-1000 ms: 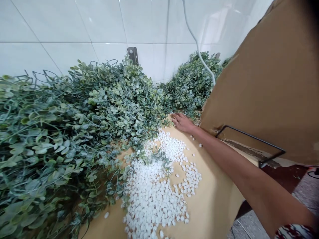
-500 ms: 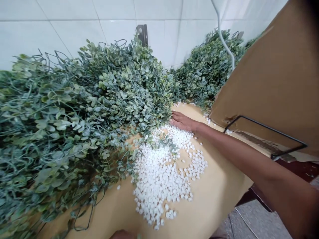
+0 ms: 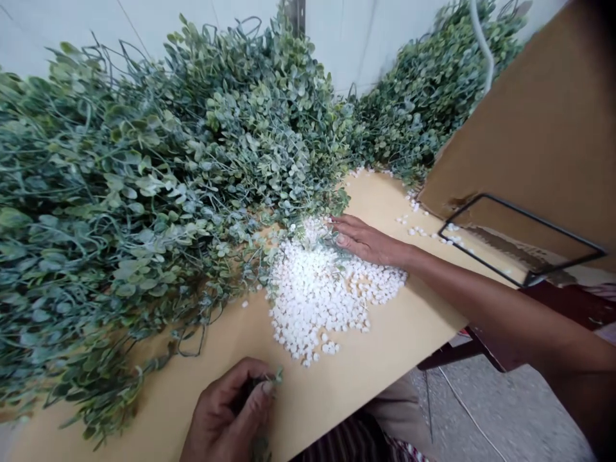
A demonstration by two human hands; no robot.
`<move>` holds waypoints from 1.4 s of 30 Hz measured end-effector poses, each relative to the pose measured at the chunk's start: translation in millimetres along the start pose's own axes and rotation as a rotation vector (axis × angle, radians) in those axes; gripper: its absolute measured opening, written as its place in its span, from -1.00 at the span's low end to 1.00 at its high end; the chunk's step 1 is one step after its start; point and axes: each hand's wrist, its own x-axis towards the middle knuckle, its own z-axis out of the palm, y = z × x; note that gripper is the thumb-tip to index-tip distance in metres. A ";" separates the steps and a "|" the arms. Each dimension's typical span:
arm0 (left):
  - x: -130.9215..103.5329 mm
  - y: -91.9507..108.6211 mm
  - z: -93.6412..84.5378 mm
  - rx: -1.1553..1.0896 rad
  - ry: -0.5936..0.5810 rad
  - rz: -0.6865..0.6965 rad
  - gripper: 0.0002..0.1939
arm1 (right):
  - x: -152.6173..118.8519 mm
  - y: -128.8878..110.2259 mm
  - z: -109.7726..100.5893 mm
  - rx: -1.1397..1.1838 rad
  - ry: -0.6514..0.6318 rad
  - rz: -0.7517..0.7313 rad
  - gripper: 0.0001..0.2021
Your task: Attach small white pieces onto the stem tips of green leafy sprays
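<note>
Left: a broad heap of green foliage (image 3: 158, 179) lies along the bench (image 3: 240, 340). Near edge: the left hand (image 3: 228, 410), thumb and forefinger pinching a small green sprig (image 3: 278, 376). Centre: white pellets (image 3: 312, 301) form a pile beside the foliage; the right hand (image 3: 366, 241), unclenched, extends its fingers at the far side. Right: a second foliage mound (image 3: 418, 90), then a brown cardboard sheet (image 3: 534, 122).

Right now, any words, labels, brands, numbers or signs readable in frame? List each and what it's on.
None. No readable text on the brown cardboard, pale wall, tan work surface, white pieces or leafy stems. The pieces are too small to rule out tiny markings.
</note>
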 end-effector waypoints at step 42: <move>-11.1 -4.0 29.1 -0.446 -0.030 0.182 -0.90 | -103.7 -122.5 42.1 -0.234 0.182 -0.190 -0.89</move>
